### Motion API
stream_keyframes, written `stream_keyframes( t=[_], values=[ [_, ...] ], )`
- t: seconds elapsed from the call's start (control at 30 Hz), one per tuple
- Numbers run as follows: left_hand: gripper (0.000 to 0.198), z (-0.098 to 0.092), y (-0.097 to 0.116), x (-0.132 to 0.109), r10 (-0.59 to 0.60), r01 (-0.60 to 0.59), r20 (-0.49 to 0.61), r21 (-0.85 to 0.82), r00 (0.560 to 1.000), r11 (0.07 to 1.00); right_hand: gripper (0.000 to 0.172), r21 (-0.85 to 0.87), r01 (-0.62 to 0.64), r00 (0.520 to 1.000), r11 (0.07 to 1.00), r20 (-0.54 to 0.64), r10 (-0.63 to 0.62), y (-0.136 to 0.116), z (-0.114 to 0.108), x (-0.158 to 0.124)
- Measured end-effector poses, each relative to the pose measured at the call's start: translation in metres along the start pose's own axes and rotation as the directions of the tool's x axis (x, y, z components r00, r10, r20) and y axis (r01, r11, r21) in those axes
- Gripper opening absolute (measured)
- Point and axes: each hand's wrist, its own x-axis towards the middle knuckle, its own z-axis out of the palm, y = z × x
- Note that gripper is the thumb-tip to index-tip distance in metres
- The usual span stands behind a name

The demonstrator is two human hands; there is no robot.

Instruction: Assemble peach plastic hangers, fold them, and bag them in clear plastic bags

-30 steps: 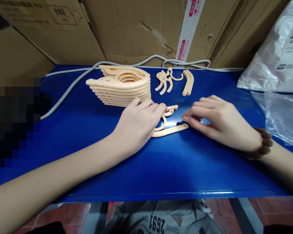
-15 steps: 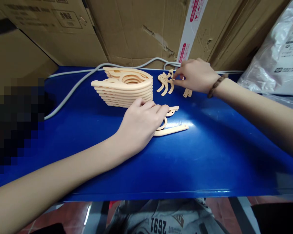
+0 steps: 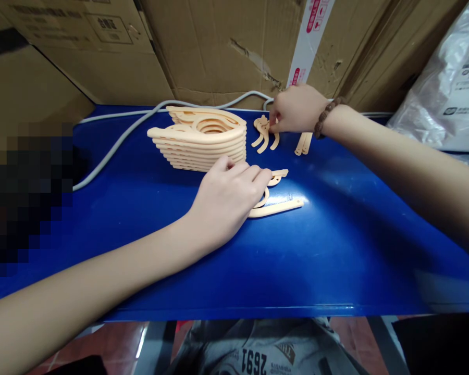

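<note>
With 12 o'clock pointing away from the person, the left hand (image 3: 230,192) rests palm down on a beige looped piece (image 3: 277,209), whose near bar sticks out from under the hand on a line between 2 and 3 o'clock. Its fingers are bent over, tips hidden, so I cannot tell whether they grip or only press.

Farther out, the small hooked pieces (image 3: 264,138) lie at about 1 o'clock from the left hand and just at the fingertips of the right hand (image 3: 299,107), on its 8 o'clock side. The right hand is clearly nearer. Their curved tails run roughly from 1 to 7 o'clock. Its thumb and forefinger come close together there; whether they pinch a piece I cannot tell. Two short curved bars (image 3: 305,143) lie beneath that hand, side by side.

The glossy blue table (image 3: 316,260) carries it all, with a neat stack of beige frames (image 3: 203,148) at 11 o'clock from the left hand. Beyond are a pale cable (image 3: 117,148), cardboard boxes (image 3: 203,47) and, toward 2 o'clock, a plastic bag (image 3: 445,94).
</note>
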Motion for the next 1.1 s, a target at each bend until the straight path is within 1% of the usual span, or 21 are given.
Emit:
stream_keyframes(
  t=[0.03,0.13,0.17,0.27,0.3,0.37,0.47,0.53,0.6,0.63,0.73,0.8,0.87,0.93,1.1],
  values=[
    [0.036,0.0,0.0,0.0,-0.001,0.001,-0.002,-0.004,1.0,1.0,0.037,-0.008,-0.004,1.0,1.0,-0.006,0.004,-0.002,0.0,0.0],
    [0.038,0.0,0.0,0.0,0.001,-0.001,-0.007,-0.006,1.0,1.0,0.05,-0.034,-0.007,1.0,0.999,-0.008,0.007,-0.01,-0.002,-0.004],
    [0.038,0.001,0.0,0.0,0.004,-0.004,-0.006,-0.005,1.0,1.0,0.05,-0.025,-0.014,1.0,1.0,-0.014,0.013,-0.012,-0.002,-0.006],
    [0.038,0.001,-0.001,0.0,0.006,-0.006,-0.002,-0.003,1.0,1.0,0.037,0.052,-0.044,0.998,0.998,-0.048,0.046,-0.015,-0.002,-0.008],
    [0.038,0.001,-0.001,-0.001,0.005,-0.005,-0.001,-0.002,1.0,1.0,0.035,0.064,-0.044,0.997,0.997,-0.055,0.048,-0.015,-0.001,-0.009],
    [0.037,0.001,-0.002,-0.001,0.004,-0.004,0.001,-0.004,1.0,1.0,0.041,0.028,-0.028,0.998,0.999,-0.056,0.03,-0.014,-0.002,-0.01],
    [0.038,0.001,-0.001,0.0,-0.001,0.001,0.006,-0.013,1.0,1.0,0.054,-0.074,0.018,1.0,0.997,-0.014,-0.019,-0.013,-0.008,-0.015],
    [0.039,0.001,-0.001,0.0,-0.006,0.006,0.01,-0.014,1.0,1.0,0.052,-0.092,0.054,0.999,0.994,0.011,-0.053,-0.015,-0.015,-0.022],
    [0.038,0.002,0.0,0.001,-0.009,0.009,0.02,-0.004,1.0,1.0,0.044,-0.073,0.07,0.997,0.995,0.023,-0.069,-0.019,-0.024,-0.03],
    [0.039,0.002,0.0,0.001,-0.009,0.009,0.022,0.003,1.0,1.0,0.041,-0.052,0.053,0.998,0.997,0.039,-0.051,-0.021,-0.028,-0.034],
    [0.039,0.003,0.001,0.001,-0.009,0.009,0.022,0.009,1.0,1.0,0.04,0.022,-0.061,0.99,0.998,0.126,0.057,-0.03,-0.038,-0.04],
    [0.039,0.002,0.001,0.001,-0.005,0.005,0.022,0.003,1.0,1.0,0.037,0.045,-0.167,0.968,0.985,0.196,0.155,-0.037,-0.04,-0.04],
    [0.037,0.001,0.0,0.001,-0.002,0.002,0.025,0.002,1.0,1.0,0.031,0.047,-0.236,0.949,0.971,0.223,0.221,-0.044,-0.041,-0.038],
    [0.037,-0.001,-0.001,0.0,-0.003,0.003,0.027,0.009,1.0,1.0,0.026,0.045,-0.279,0.94,0.959,0.216,0.263,-0.05,-0.041,-0.038],
    [0.037,-0.002,-0.002,0.0,0.017,-0.017,0.009,0.014,1.0,1.0,0.023,0.096,-0.295,0.95,0.951,0.141,0.28,-0.052,-0.05,-0.051]
  ],
)
